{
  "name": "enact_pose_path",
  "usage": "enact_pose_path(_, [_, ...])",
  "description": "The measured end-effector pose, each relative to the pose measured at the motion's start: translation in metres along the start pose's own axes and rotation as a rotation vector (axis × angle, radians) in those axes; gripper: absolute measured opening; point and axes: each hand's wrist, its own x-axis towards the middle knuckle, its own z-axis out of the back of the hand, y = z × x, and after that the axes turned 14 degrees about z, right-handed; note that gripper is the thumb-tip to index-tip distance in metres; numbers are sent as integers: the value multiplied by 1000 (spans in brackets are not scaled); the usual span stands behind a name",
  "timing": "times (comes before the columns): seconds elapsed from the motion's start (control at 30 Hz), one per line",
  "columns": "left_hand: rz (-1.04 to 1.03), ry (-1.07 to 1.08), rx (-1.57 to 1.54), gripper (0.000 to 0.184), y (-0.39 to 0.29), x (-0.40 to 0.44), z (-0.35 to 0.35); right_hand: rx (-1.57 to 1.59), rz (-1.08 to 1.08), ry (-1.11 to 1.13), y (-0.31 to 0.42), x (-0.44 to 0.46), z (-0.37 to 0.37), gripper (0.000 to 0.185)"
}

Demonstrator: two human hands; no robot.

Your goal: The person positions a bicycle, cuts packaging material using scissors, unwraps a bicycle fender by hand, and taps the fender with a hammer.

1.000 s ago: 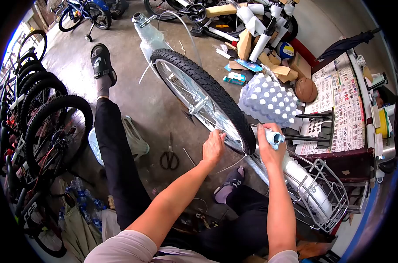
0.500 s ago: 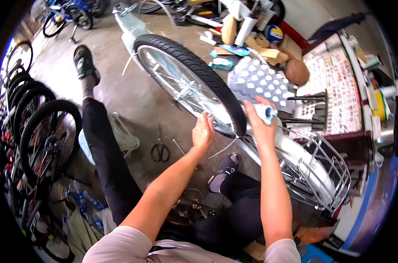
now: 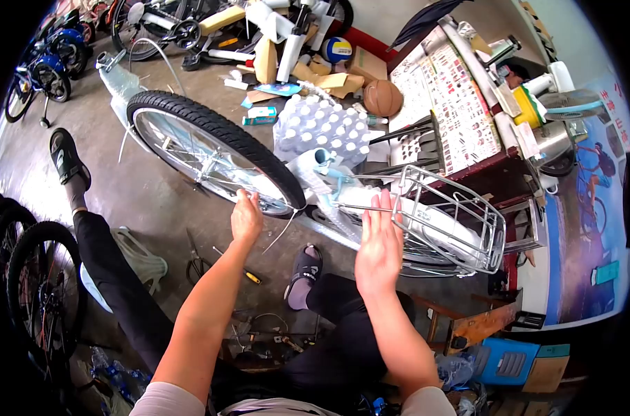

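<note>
My right hand point(image 3: 379, 253) has left the frame tube point(image 3: 322, 158), now beyond its straight, barely parted fingers, which hold nothing. My left hand point(image 3: 247, 218) curls its fingers at one wheel point(image 3: 214, 119), presumably steadying it; I cannot tell whether they pinch. Farther from my fingers: one bottle pack point(image 3: 318, 128), one basketball point(image 3: 383, 98), one volleyball point(image 3: 338, 50).

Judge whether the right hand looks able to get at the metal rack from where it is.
Probably yes: the right hand is open, looks empty and appears close to one end of the metal rack, with nothing visible blocking the way, though depth is hard to judge.
</note>
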Motion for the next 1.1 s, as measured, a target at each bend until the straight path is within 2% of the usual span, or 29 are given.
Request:
enact_pose_path(0.03, [-11,-2,7,27,2,3,-1,101,14,-58,-8,10,-3,75])
enact_pose_path(0.13, [-15,29,-14,28,3,0,1,52,154,-119,-36,48,-12,70])
enact_pose_path(0.23, [13,80,25,30,-2,7,10,16,207,-121,-44,55,-13,63])
enact_pose_path(0.3, [-1,63,41,32,0,5,10,30,212,-8,-45,58,0,68])
enact_pose_path(0.37, [13,80,28,32,-1,3,8,110,279,39,-49,59,6,65])
enact_pose_path(0.43, [27,114,3,34,-9,-3,21,249,312,-67,-55,59,4,65])
enact_pose_path(0.47, [61,131,3,35,-3,-1,19,205,345,-71,-56,62,1,68])
enact_pose_path(0.53, [8,82,-73,33,3,-1,11,218,358,-82,-55,65,-4,65])
enact_pose_path(0.63, [132,-73,-74,34,-7,-5,0,206,414,10,-68,79,14,59])
enact_pose_path(0.77, [146,-253,-85,30,-14,-9,-17,168,346,18,-55,81,6,55])
enact_pose_path(0.97, [259,-330,-130,29,-15,2,-12,76,295,-7,-39,81,-10,62])
enact_pose_path(1.1, [395,-398,-205,30,-9,22,7,36,332,85,-29,78,-28,63])
